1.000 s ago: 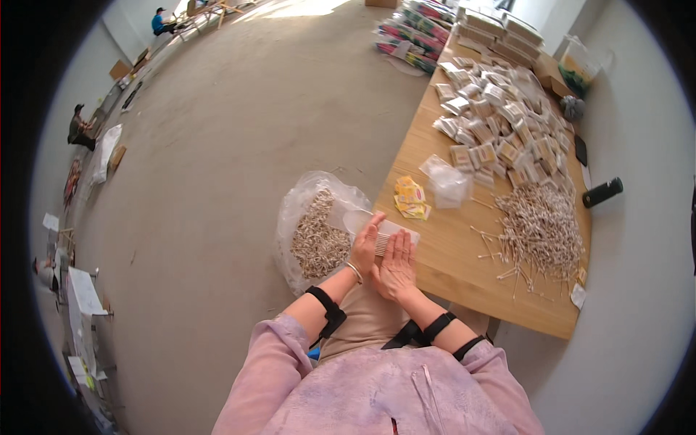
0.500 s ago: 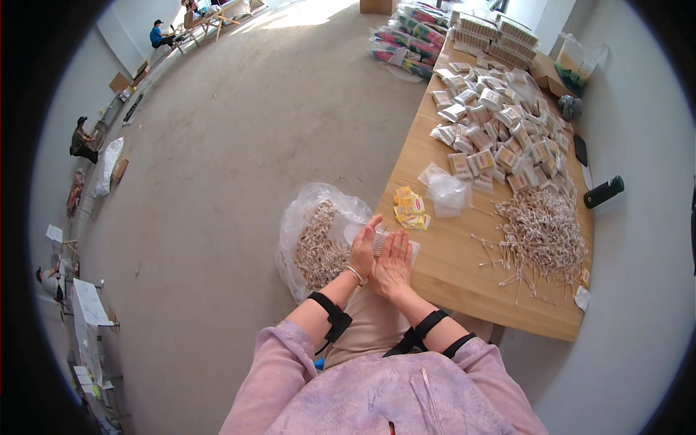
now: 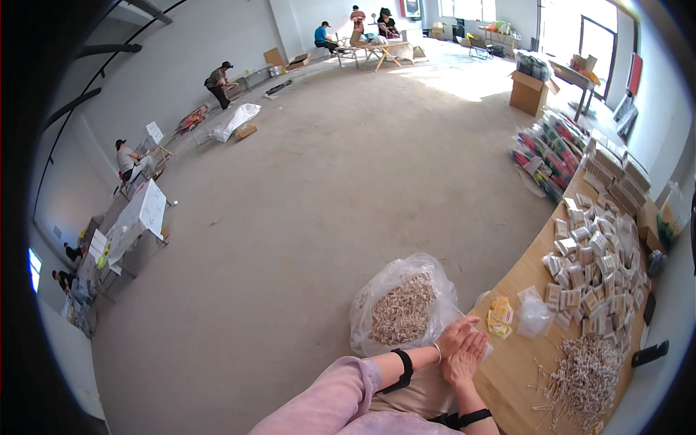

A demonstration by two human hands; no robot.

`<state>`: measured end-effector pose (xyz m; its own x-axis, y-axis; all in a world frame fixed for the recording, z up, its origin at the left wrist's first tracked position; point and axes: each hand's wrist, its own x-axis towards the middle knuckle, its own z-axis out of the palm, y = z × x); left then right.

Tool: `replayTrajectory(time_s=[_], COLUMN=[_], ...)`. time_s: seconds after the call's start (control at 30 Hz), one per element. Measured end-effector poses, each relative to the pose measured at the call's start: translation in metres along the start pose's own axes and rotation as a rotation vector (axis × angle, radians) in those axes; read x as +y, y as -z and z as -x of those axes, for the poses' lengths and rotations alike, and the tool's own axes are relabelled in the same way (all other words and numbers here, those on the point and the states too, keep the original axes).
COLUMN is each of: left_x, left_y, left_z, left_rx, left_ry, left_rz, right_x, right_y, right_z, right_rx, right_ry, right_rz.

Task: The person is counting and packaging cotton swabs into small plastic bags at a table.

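My left hand and my right hand are pressed together at the table's near left edge, palms facing, fingers long and close. Between them is a small clear bag of cotton swabs; only a sliver of its plastic shows, the rest being covered by my hands. Just beyond my fingers lie yellow printed cards, with flat clear bags beside them. Loose cotton swabs are heaped at the right of the table. Left of my hands, a big clear plastic sack holds many more swabs.
Filled swab packs cover the far part of the wooden table, with stacked packs behind. A dark cylinder stands by the wall. Colourful wrapped bundles and a cardboard box are farther off. Several people work along the far walls.
My view has swung up and to the left, showing more of the room. My hands stay pressed together, and the swabs seen between them earlier are now mostly covered.
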<state>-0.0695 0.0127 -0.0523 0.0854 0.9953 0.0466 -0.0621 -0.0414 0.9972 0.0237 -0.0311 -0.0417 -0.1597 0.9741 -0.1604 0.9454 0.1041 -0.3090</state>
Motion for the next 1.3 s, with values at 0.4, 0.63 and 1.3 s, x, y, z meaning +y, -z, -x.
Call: replayTrajectory(time_s=[0.4, 0.63, 1.3], left_x=[0.003, -0.003, 0.046], left_y=[-0.009, -0.007, 0.088], left_z=[-0.018, -0.014, -0.039], left_rx=[-0.042, -0.022, -0.579], left_ry=[-0.117, -0.123, -0.22], left_rz=[-0.21, -0.212, -1.253], right_x=[0.01, 0.007, -0.008], right_y=[-0.003, -0.004, 0.003], right_z=[-0.003, -0.005, -0.006], right_rx=[0.039, 0.03, 0.129], right_ry=[-0.025, -0.042, -0.014], right_rz=[0.021, 0.027, -0.024])
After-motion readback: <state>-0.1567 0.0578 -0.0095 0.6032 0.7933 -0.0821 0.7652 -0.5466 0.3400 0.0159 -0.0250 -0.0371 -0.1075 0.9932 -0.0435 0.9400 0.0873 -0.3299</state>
